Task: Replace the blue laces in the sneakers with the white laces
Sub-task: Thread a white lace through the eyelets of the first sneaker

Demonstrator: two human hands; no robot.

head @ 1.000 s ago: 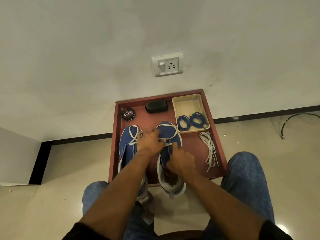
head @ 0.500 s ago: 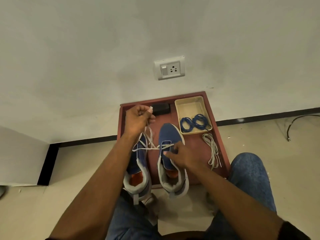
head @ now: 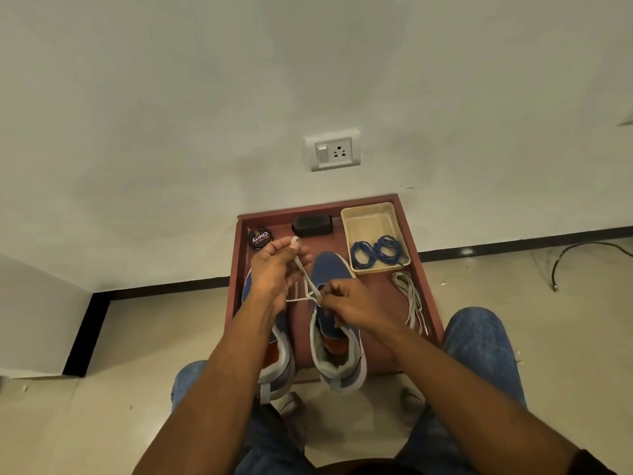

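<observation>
Two blue sneakers stand on a red-brown tray [head: 423, 269]: the right sneaker [head: 334, 323] with its toe toward the wall, the left sneaker [head: 279, 358] mostly hidden under my left arm. My left hand [head: 274, 272] pinches one end of a white lace [head: 306, 279] and holds it raised above the left sneaker. My right hand [head: 349, 299] pinches the same lace at the right sneaker's eyelets. A second white lace [head: 409, 298] lies loose on the tray to the right. Two coiled blue laces [head: 376, 253] lie in a cream dish [head: 368, 219].
At the tray's far edge sit a round shoe-polish tin [head: 259, 238] and a black brush [head: 312, 225]. The tray stands against a white wall with a socket [head: 332, 153]. My knees flank the tray's near edge. A black cable [head: 579, 255] lies on the floor to the right.
My left hand drew the lace end up and away from the sneaker, then came back down a little. My right hand shifted from the sneaker's tongue to pinching the lace at the eyelets.
</observation>
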